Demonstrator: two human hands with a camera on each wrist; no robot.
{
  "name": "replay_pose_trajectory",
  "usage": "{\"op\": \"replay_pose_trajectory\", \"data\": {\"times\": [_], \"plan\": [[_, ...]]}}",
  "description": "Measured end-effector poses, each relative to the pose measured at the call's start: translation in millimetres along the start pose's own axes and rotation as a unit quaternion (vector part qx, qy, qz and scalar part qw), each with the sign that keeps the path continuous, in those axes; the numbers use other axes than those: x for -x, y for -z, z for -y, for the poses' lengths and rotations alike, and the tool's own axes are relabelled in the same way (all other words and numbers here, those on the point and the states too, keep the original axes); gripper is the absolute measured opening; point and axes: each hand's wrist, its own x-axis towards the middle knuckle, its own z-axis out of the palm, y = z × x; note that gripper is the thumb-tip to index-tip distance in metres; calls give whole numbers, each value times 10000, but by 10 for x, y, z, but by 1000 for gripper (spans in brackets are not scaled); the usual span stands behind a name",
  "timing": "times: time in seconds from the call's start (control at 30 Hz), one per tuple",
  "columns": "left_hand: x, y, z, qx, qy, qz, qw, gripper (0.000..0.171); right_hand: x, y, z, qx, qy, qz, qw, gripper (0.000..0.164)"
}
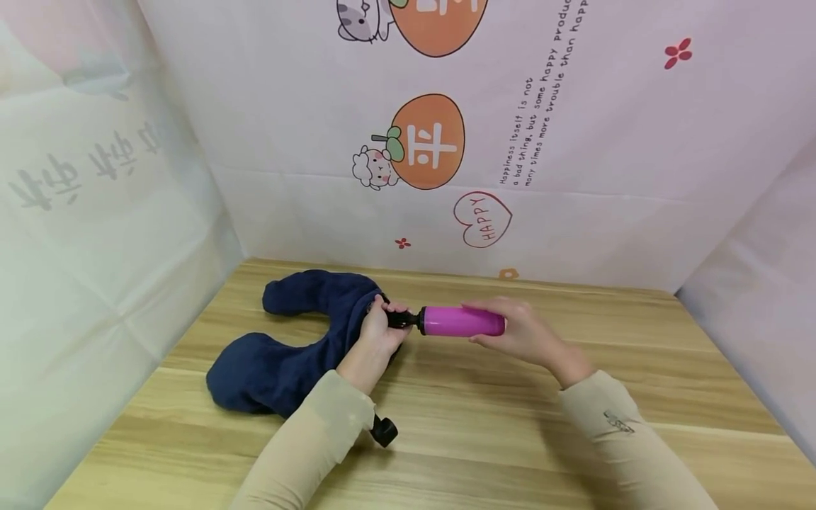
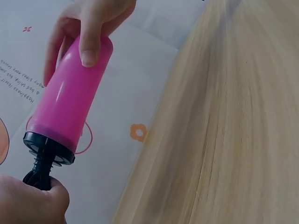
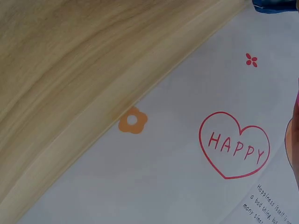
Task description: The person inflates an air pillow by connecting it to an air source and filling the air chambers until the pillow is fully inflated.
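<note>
1. The magenta pump (image 1: 454,321) is held above the wooden table (image 1: 484,418), in the middle of the scene, just right of the navy U-shaped pillow (image 1: 344,319).
2. Its long axis runs left to right, close to parallel with the table's far edge. The narrow black end (image 1: 401,319) points left, towards the pillow; the rounded magenta end points right.
3. The right hand (image 1: 523,331) grips the rounded end from the right. The left wrist view shows thumb and fingers on opposite sides of the barrel, spread about as wide as its thickness, with the end between them.
4. The left hand (image 1: 378,336) holds the black end with its fingers closed round it, right beside the pillow. How each fingertip lies there is partly hidden.
5. Most of the magenta barrel lies bare between the two hands.
6. The pillow rests on the left part of the table, its opening facing left and its curved side under and beside the left hand.
7. A black strap end (image 1: 384,431) sticks out near the left sleeve (image 1: 319,425), on the near side of the pillow.
8. Beyond the table hangs a white printed cloth (image 1: 287,127).
</note>
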Motion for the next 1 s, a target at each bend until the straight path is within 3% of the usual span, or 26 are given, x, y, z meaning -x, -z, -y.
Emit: {"op": "replay_pose_trajectory", "data": {"times": [0.17,0.47,0.77,1.0], "plan": [[-24,10,-6,50,24,-41,10000,47,20,19,-7,-34,-525,226,9984,57],[-65,-16,-35,134,17,-109,9998,48,204,218,-88,-77,-1125,255,9933,51],[-66,23,-126,83,-159,-114,9998,48,425,448,-242,425,-868,-285,9949,51],[-62,0,-143,92,-109,-197,9997,46,496,546,-302,530,-621,-276,9963,53]]}}
